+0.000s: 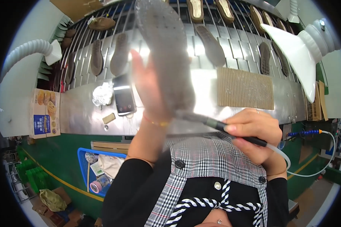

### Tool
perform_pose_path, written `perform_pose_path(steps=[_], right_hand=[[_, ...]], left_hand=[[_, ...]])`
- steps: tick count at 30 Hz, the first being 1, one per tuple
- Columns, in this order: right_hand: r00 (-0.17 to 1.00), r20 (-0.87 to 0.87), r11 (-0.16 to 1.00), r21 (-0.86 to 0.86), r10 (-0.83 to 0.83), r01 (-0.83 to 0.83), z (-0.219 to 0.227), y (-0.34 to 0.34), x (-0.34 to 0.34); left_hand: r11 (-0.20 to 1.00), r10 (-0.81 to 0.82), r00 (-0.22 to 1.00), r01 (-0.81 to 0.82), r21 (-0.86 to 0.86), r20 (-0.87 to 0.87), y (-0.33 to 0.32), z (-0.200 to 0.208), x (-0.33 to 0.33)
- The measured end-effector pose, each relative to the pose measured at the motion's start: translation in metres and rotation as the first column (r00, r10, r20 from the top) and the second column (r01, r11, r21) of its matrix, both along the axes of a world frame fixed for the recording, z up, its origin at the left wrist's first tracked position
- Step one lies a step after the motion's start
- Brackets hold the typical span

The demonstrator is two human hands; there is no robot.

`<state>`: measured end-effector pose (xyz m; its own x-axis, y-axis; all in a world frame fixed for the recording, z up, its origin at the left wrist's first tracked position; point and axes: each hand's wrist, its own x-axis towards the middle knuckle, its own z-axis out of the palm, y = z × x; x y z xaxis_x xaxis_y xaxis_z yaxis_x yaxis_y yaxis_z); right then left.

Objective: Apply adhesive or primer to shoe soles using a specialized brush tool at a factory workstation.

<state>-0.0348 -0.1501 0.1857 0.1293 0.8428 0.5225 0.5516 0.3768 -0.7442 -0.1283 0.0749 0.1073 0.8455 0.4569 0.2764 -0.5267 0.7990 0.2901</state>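
My left hand (150,85) is closed on a dark grey shoe sole (168,56), raised upright over the metal bench. Motion smears both the sole and the hand; the thumb stands out at the sole's left edge, and the other fingers are hidden behind it. In my right hand (255,130) is a brush (216,125) with a dark handle, gripped between thumb and fingers. A pale tube (280,151) runs from the handle's rear end. Its blurred bristle end lies at the lower end of the sole; whether they touch I cannot tell.
Several soles, among them a dark sole (97,58), lie on the slatted metal conveyor (235,41). A ribbed cardboard piece (245,89), a phone (124,96) and crumpled foil (102,94) rest on the bench. White hoods (303,53) flank it. A blue basket (80,162) stands below left.
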Motion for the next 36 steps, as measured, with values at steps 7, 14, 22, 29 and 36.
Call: perform_pose_path(steps=[7, 14, 22, 29, 36], right_hand=[[0.984, -0.158, 0.997, -0.029, -0.079, 0.076, 0.006, 0.006, 0.007], [0.992, 0.103, 0.995, 0.074, -0.078, 0.070, 0.020, 0.037, -0.009], [0.984, 0.125, 0.990, -0.039, -0.128, 0.133, 0.032, 0.065, -0.024], [0.884, -0.464, 0.995, -0.050, 0.058, -0.092, 0.022, 0.054, 0.004], [0.990, -0.144, 0.992, -0.123, 0.001, -0.019, 0.019, 0.028, 0.060]], left_hand=[[0.967, 0.177, 0.951, -0.216, -0.133, -0.255, -0.008, 0.012, 0.005], [0.939, 0.315, 0.937, -0.331, -0.097, -0.148, -0.004, 0.026, 0.004], [0.953, 0.230, 0.973, -0.228, -0.200, -0.013, 0.006, 0.012, -0.013], [0.907, -0.080, 0.983, 0.141, -0.397, 0.164, 0.019, 0.010, -0.032], [0.799, -0.403, 0.906, 0.418, -0.432, 0.131, 0.014, 0.003, -0.046]])
